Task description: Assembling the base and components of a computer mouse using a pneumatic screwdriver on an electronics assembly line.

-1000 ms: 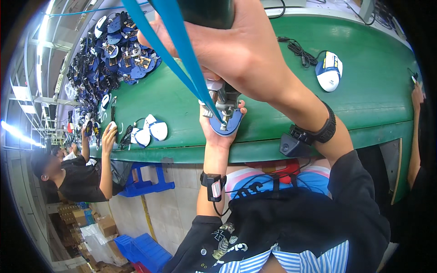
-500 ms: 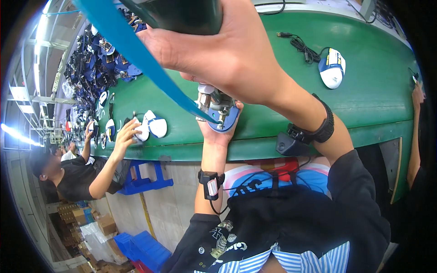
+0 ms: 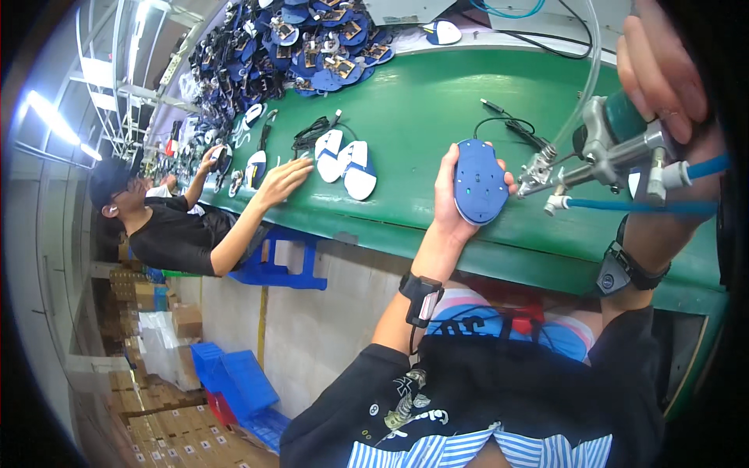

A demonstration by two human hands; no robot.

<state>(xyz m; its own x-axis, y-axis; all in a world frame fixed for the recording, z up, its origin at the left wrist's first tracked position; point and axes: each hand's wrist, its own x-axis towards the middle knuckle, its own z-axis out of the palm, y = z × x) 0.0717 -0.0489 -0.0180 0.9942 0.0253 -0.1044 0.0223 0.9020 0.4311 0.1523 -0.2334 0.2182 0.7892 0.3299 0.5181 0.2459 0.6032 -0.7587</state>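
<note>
Nearest item, serving as clock centre: one computer mouse, blue underside facing up, being carried above the near part of the green bench. Left hand: cradling it from beneath and from its 6 o'clock end, thumb and fingertips wrapping its two sides, the grip spreading only as wide as the mouse. At 2 o'clock, a hose-fed hand tool, its metal nose pointing back toward the centre and ending just beside the left fingertips. Right hand: gripping the tool's dark green body at 2 o'clock, fingers curling over it; how tightly it is closing, one cannot tell. Change on record: the tool is no longer standing over the mouse, as it was half a second ago, but is lying off to the side. Meaning, by judgement: work on the underside is pausing or ending for this piece, the whole blue face now showing; whether its small holes are holding screws, one cannot tell. At 1 o'clock, a black cable is lying on the bench. At 9 o'clock, two white-and-blue mice are resting together, a co-worker's hand hovering near them. Farther, at 10 o'clock, a heap of blue mouse parts is piling high.
</note>
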